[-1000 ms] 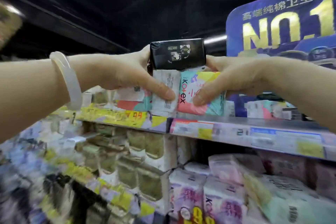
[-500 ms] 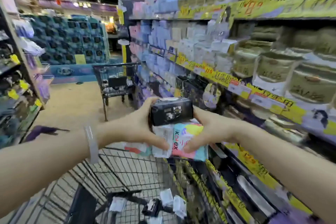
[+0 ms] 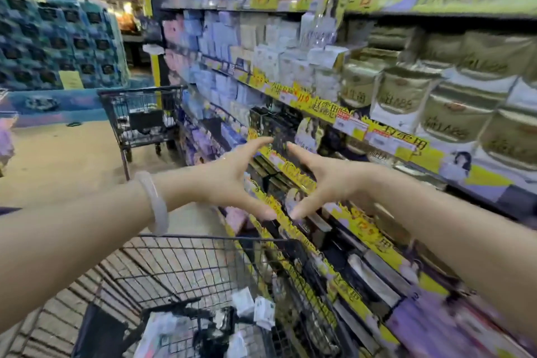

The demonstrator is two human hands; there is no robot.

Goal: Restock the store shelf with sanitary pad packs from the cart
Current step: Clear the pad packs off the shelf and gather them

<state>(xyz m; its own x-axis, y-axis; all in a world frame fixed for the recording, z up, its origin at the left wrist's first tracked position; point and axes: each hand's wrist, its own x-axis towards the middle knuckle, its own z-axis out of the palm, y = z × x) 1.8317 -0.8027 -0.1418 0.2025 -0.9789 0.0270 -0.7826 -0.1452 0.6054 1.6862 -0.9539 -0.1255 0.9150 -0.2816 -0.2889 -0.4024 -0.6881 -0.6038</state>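
Note:
My left hand [image 3: 232,177] and my right hand [image 3: 316,177] hover side by side above the cart, fingers spread, thumbs pointing down and nearly meeting. Neither hand holds anything. A pale bangle [image 3: 152,200] sits on my left wrist. Below them stands the wire shopping cart [image 3: 186,264], with several white and pale pad packs [image 3: 255,306] lying blurred in its bottom. The store shelf [image 3: 348,131] runs along the right, its rows full of green, white, blue and black packs behind yellow price strips.
A second dark cart [image 3: 142,122] stands farther down the aisle against the shelving. A wall of blue packs [image 3: 58,43] fills the far left. Tan floor [image 3: 58,160] lies open between the two carts.
Both hands held a stack of a black pack on colourful packs; now they are open with nothing in them. The view swung from the upper shelf down toward the cart and aisle.

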